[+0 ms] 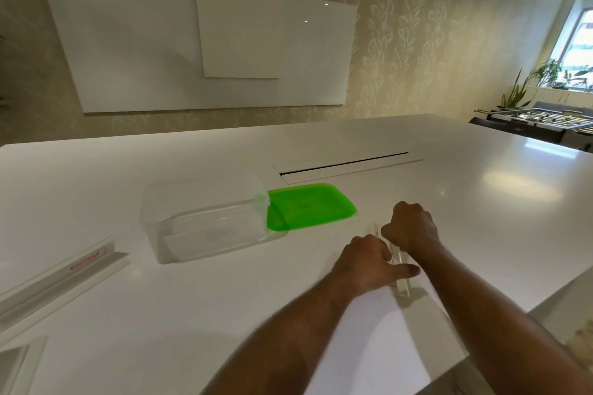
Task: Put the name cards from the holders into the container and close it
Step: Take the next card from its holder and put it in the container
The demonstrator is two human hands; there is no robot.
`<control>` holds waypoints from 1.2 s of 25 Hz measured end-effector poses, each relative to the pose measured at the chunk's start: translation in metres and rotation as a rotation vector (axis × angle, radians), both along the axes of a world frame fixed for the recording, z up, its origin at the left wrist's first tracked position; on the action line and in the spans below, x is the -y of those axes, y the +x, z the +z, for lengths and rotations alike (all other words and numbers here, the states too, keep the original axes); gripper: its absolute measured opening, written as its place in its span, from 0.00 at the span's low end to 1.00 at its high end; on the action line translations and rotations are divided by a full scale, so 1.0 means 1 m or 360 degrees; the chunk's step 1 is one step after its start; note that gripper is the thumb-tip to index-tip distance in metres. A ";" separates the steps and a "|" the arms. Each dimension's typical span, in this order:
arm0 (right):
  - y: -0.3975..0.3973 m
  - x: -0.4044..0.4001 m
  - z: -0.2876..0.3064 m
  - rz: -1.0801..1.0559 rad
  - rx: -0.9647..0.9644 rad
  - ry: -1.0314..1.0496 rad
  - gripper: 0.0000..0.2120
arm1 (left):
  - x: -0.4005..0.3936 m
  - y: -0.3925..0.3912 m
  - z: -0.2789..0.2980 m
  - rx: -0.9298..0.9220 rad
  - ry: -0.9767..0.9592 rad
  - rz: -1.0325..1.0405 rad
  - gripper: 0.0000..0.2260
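Far left, near edge of the white desk (321,144): corner of a clear holder (16,362), cut off by the frame; contents not readable.

Left: a second clear holder (61,279) lies at an angle on the desk, with a white name card (85,256) in it showing a red-bordered label. Nothing touches it.

Centre: clear container (205,218) stands open on the desk. Something pale shows through its near wall; cannot tell whether it is a card or a reflection. The green lid (311,205) lies flat on the desk just right of the container, its left edge running under or behind the container's right corner.

Behind the lid: a long narrow slot (345,165) in the desk surface.

Right of centre: both hands work on a third clear holder (401,276), which lies near the desk's right edge, well apart from the container. Left hand (369,263) rests on the holder's near part, thumb stretched out along it, fingers (385,250) curled down onto its top edge. Right hand (410,224) sits at the far end, fingers curled tight; it seems to pinch the card edge (377,229), red-lined, poking out there, but the grip itself is hidden by the knuckles.

Far right background: a table-football game (539,120) and potted plants (545,74) by a window.
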State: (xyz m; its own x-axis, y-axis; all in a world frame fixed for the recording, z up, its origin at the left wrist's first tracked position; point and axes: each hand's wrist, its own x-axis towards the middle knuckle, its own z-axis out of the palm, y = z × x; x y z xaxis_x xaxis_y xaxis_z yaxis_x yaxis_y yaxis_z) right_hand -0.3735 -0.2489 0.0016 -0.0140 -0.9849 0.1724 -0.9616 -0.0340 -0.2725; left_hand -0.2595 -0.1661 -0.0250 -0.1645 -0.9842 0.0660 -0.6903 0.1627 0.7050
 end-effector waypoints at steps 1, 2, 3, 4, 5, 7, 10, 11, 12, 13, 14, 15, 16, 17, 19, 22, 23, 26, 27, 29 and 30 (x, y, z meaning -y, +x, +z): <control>0.001 0.000 0.001 0.0005 0.0015 0.0005 0.07 | 0.000 0.000 -0.001 -0.0018 0.0021 -0.0013 0.23; 0.001 0.000 0.001 0.0014 0.0031 0.0010 0.06 | 0.001 0.001 -0.003 -0.0061 0.0052 -0.0009 0.20; 0.003 -0.001 0.001 0.0023 0.0050 0.0014 0.06 | 0.000 0.002 -0.004 -0.0123 0.0077 0.0008 0.16; 0.004 -0.001 0.001 0.0027 0.0069 0.0015 0.05 | 0.000 0.004 -0.006 -0.0179 0.0086 0.0033 0.14; 0.005 -0.001 0.001 0.0027 0.0089 0.0011 0.05 | 0.000 0.006 -0.007 -0.0215 0.0086 0.0058 0.12; 0.008 0.000 -0.001 0.0015 0.0123 -0.0007 0.05 | 0.000 0.014 -0.010 -0.0264 0.0086 0.0105 0.11; 0.013 0.004 -0.005 0.0034 0.0106 -0.0074 0.08 | 0.003 0.032 -0.011 -0.0420 0.0091 0.0169 0.12; 0.015 0.004 -0.007 0.0046 0.0077 -0.0128 0.10 | 0.004 0.039 -0.010 -0.0469 0.0074 0.0199 0.12; 0.017 0.005 -0.009 0.0059 0.0076 -0.0204 0.13 | 0.005 0.047 -0.009 -0.0514 0.0050 0.0236 0.12; 0.018 0.004 -0.010 0.0096 0.0141 -0.0287 0.15 | 0.006 0.055 -0.007 -0.0567 0.0035 0.0279 0.11; 0.019 0.002 -0.011 0.0177 0.0259 -0.0365 0.14 | 0.007 0.064 -0.006 -0.0629 0.0037 0.0326 0.10; 0.018 -0.001 -0.013 0.0310 0.0400 -0.0437 0.11 | 0.007 0.073 -0.003 -0.0688 0.0049 0.0378 0.10; 0.017 -0.003 -0.015 0.0481 0.0527 -0.0511 0.08 | 0.007 0.083 -0.001 -0.0735 0.0063 0.0430 0.09; 0.015 -0.004 -0.019 0.0673 0.0607 -0.0579 0.07 | 0.005 0.092 0.001 -0.0775 0.0078 0.0467 0.09; 0.011 -0.006 -0.024 0.1038 0.0521 -0.0677 0.15 | 0.002 0.108 0.006 -0.0864 0.0121 0.0499 0.09; 0.007 -0.008 -0.025 0.1244 0.0294 -0.0583 0.34 | -0.004 0.126 0.013 -0.1004 0.0255 0.0545 0.10; 0.005 -0.009 -0.024 0.1243 0.0234 -0.0523 0.37 | -0.005 0.130 0.015 -0.1045 0.0320 0.0567 0.10; 0.007 -0.011 -0.025 0.1204 0.0176 -0.0405 0.38 | -0.010 0.145 0.022 -0.1111 0.0500 0.0616 0.11; 0.007 -0.011 -0.024 0.1194 0.0167 -0.0382 0.37 | -0.011 0.148 0.024 -0.1140 0.0553 0.0623 0.12; 0.026 -0.017 -0.017 0.1257 0.0143 -0.0355 0.36 | -0.027 0.172 0.030 -0.1258 0.0581 0.0697 0.13; 0.027 -0.017 -0.013 0.1249 0.0149 -0.0335 0.35 | -0.028 0.175 0.031 -0.1291 0.0613 0.0685 0.13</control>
State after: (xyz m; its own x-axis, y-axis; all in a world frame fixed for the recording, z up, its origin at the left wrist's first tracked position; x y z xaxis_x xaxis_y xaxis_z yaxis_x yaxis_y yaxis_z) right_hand -0.3464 -0.2322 -0.0117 0.6427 -0.6610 0.3873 -0.6100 -0.7474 -0.2634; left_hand -0.0848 -0.1385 0.0064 0.1652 -0.9273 -0.3360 0.0777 -0.3273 0.9417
